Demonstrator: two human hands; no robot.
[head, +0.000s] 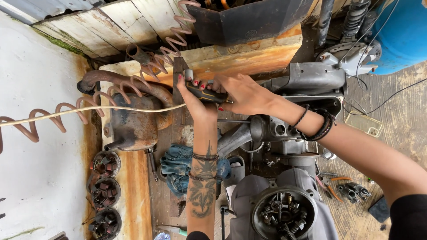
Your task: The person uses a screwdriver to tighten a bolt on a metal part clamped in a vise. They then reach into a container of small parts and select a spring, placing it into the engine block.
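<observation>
My left hand (pixel 192 95) and my right hand (pixel 242 93) both grip one tool, a dark handle with a yellow stripe (pixel 205 94), held level above a rusty workbench (pixel 249 55). The left forearm is tattooed and wears thin bracelets; the right wrist wears dark bands. Under the hands lies a grey engine casing (pixel 267 129) with a round opening. A second grey casing (pixel 282 209), full of gears and small parts, sits near the bottom.
A rusty exhaust muffler (pixel 133 120) lies at left under a coiled hose (pixel 89 104) and a white cord. Blue cloth (pixel 178 164), three round parts (pixel 106 191), orange-handled pliers (pixel 331 182), a blue drum (pixel 402 35) and a phone (pixel 364 123) surround the bench.
</observation>
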